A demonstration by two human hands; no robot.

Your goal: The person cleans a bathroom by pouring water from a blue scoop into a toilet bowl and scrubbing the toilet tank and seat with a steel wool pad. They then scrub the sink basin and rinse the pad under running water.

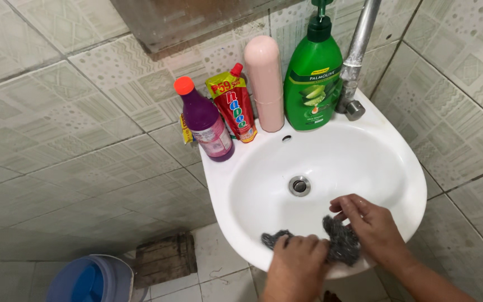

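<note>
Both hands grip a grey steel-wool scourer point(339, 241) at the near rim of a white wash basin point(398, 162).
Left hand point(297, 263) clutches one end; right hand point(373, 226) pinches the other, just short of the drain point(299, 185).

4 containers stand along the back rim of the white sink point(403, 184), against the tiled wall. From the left: a purple bottle point(207, 123) with an orange cap and pink label, a red refill pouch point(235, 104) with yellow-green top, a plain pink cylinder point(265, 84), and a green pump bottle point(312, 78) with a green label.
</note>
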